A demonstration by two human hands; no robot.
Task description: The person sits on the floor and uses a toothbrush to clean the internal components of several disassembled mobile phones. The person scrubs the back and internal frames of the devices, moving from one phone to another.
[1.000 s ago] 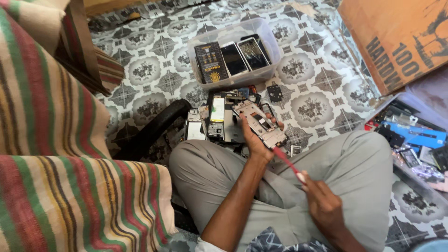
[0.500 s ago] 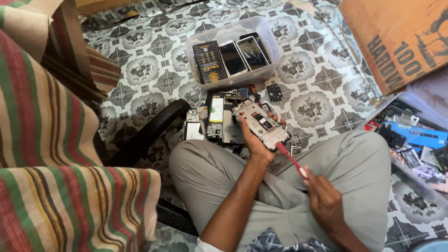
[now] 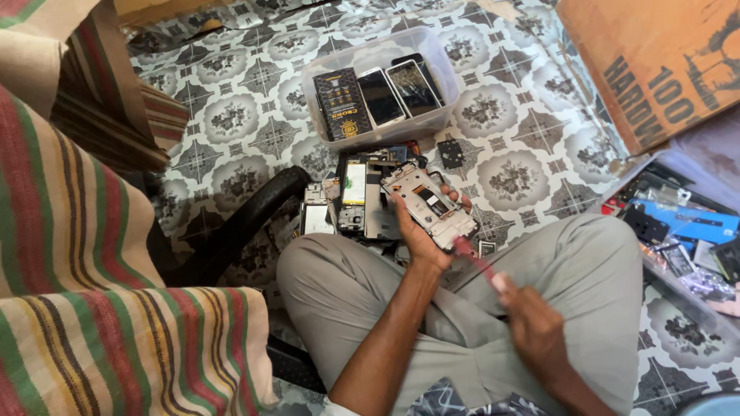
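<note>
Head view: left hand (image 3: 416, 235) cradles an opened white phone frame with exposed circuit parts (image 3: 430, 204) by its long edges, above the lap. Right hand (image 3: 532, 331), clenched on a thin red-handled screwdriver (image 3: 474, 258), tip at the frame's lower corner. Light, stiff, likely fragile. Patterned floor (image 3: 524, 166) crowded; little free room.

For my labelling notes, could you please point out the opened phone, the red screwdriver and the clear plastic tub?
opened phone (image 3: 429, 204), head view, middle of its exposed back.
red screwdriver (image 3: 472, 258), head view, mid-handle.
clear plastic tub (image 3: 385, 131), head view, near rim.
</note>
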